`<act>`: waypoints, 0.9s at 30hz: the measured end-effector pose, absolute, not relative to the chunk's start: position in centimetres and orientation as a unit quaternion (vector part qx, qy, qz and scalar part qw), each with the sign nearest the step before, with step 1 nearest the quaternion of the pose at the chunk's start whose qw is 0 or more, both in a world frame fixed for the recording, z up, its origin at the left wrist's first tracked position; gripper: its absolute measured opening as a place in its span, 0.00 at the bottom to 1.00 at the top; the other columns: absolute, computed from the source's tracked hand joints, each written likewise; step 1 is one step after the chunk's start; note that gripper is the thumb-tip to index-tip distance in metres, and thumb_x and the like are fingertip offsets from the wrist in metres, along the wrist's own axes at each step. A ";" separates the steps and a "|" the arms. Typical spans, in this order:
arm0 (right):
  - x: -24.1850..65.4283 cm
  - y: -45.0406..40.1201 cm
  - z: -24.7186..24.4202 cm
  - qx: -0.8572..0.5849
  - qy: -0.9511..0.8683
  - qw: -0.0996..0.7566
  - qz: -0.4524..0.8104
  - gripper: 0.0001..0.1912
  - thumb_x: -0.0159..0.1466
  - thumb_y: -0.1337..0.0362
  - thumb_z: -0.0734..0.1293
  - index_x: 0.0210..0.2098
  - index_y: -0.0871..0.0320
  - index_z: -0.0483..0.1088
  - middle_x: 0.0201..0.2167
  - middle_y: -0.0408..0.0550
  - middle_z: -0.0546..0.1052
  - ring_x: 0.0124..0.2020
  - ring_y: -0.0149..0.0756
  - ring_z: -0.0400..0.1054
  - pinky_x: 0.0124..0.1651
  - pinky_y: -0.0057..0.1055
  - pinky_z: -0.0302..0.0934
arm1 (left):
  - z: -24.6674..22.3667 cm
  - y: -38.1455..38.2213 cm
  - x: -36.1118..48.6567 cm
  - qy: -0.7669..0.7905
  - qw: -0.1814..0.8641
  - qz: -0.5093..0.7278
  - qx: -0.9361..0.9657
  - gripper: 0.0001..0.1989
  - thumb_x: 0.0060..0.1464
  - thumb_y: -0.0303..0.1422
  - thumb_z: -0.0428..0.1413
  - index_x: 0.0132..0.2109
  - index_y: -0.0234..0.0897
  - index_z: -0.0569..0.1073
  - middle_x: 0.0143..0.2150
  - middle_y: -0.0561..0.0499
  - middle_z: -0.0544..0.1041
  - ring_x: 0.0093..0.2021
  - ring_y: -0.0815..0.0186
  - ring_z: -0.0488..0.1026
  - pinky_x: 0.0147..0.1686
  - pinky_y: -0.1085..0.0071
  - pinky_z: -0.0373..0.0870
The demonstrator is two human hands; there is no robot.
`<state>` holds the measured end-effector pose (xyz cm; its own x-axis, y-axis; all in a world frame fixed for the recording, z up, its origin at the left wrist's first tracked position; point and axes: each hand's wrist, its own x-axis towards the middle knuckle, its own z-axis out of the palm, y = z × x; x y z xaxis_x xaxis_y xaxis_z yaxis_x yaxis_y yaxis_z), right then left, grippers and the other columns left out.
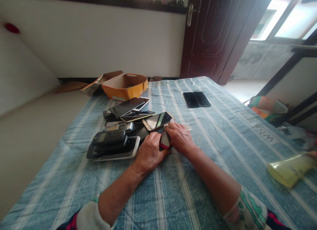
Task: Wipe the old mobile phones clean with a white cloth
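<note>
In the head view, a small red-edged phone [165,140] lies between my two hands. My left hand [150,150] is closed around its near left side, the thumb along the lower edge. My right hand [180,136] bends over its right side, fingers closed on a crumpled white tissue [169,123]; part of the tissue shows beyond the knuckles. Just past my fingertips, a gold phone [158,120] rests at a slant with its screen up. To the left of my left hand, a black handset [109,137] sits on top of a white-edged phone [133,148].
Several more phones [127,106] are piled before an open orange box [133,91]. Two dark phones [196,99] lie side by side at the far right. A yellow translucent sheet [289,170] is at the right edge, on the striped blue tablecloth [213,150].
</note>
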<state>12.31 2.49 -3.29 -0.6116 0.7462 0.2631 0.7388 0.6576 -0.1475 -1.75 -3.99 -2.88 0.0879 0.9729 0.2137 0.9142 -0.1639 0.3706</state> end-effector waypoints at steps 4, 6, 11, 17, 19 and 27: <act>12.7 2.9 -3.4 -0.480 -0.865 0.141 0.025 0.16 0.68 0.69 0.55 0.50 0.56 0.69 0.46 0.51 0.74 0.49 0.40 0.65 0.46 0.34 0.56 | -2.8 -4.1 -1.8 0.641 0.073 0.210 0.735 0.17 0.45 0.34 0.63 0.42 0.36 0.69 0.44 0.44 0.73 0.47 0.54 0.71 0.46 0.60 0.70; 13.2 2.8 -3.5 -0.503 -0.852 0.139 0.031 0.16 0.68 0.69 0.55 0.49 0.55 0.69 0.44 0.50 0.74 0.47 0.40 0.65 0.45 0.33 0.56 | -2.7 -4.2 -1.7 0.642 0.076 0.205 0.735 0.17 0.45 0.35 0.62 0.42 0.35 0.69 0.45 0.43 0.73 0.47 0.53 0.71 0.46 0.60 0.69; 14.3 2.3 -3.8 -0.512 -0.844 0.146 0.061 0.18 0.67 0.70 0.56 0.54 0.54 0.66 0.49 0.50 0.72 0.50 0.40 0.64 0.48 0.33 0.54 | -2.3 -4.3 -1.1 0.657 0.061 0.188 0.728 0.17 0.46 0.39 0.61 0.41 0.35 0.69 0.44 0.43 0.73 0.47 0.53 0.70 0.46 0.59 0.69; 15.4 1.8 -2.9 -0.469 -0.867 0.138 0.093 0.16 0.67 0.68 0.56 0.51 0.56 0.67 0.46 0.50 0.72 0.47 0.39 0.64 0.48 0.34 0.55 | -2.5 -4.3 -0.8 0.664 0.033 0.173 0.726 0.12 0.51 0.37 0.57 0.41 0.35 0.69 0.43 0.43 0.73 0.46 0.55 0.70 0.46 0.61 0.68; 15.4 1.4 -2.7 -0.467 -0.870 0.132 0.086 0.15 0.67 0.68 0.56 0.51 0.56 0.68 0.46 0.50 0.72 0.46 0.40 0.65 0.47 0.34 0.57 | -2.5 -4.3 -0.8 0.665 0.028 0.171 0.727 0.12 0.51 0.37 0.58 0.40 0.36 0.69 0.43 0.43 0.73 0.45 0.55 0.70 0.46 0.61 0.68; 13.3 -1.5 -3.1 -0.475 -0.876 0.079 -0.023 0.14 0.65 0.74 0.56 0.41 0.64 0.72 0.40 0.58 0.73 0.41 0.46 0.66 0.40 0.38 0.60 | -2.7 -4.2 -0.9 0.663 0.017 0.163 0.730 0.10 0.53 0.38 0.56 0.38 0.36 0.68 0.41 0.43 0.72 0.44 0.55 0.70 0.44 0.61 0.69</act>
<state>13.26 -1.52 -3.08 -0.5359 0.8287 0.1613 0.8362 0.5474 -0.0344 -0.91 -4.16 -2.66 0.0670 0.9742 0.2156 0.9632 -0.1196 0.2408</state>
